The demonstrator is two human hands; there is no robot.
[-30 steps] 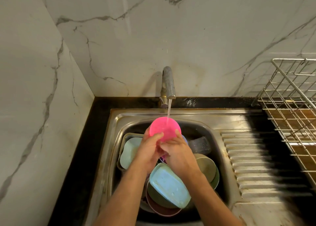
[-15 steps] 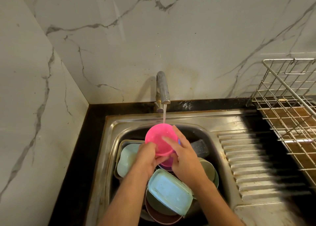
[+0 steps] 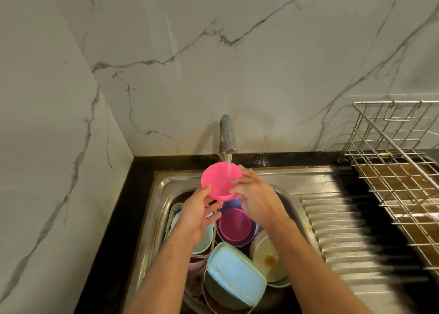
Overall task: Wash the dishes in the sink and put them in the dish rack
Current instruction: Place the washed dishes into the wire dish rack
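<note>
Pink bowl [image 3: 221,181], purple bowl [image 3: 236,227], pale blue lid [image 3: 234,274], grey-veined white marble wall [image 3: 237,64]

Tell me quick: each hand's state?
Left hand: holding the pink bowl under the tap.
Right hand: holding the same bowl's right rim.

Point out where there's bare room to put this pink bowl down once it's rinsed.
Free: the ribbed drainboard, between sink basin and dish rack; the rack itself shows no dishes in the visible part. Crowded: the basin below the pink bowl, packed with the purple bowl, blue lid and other dishes.
</note>
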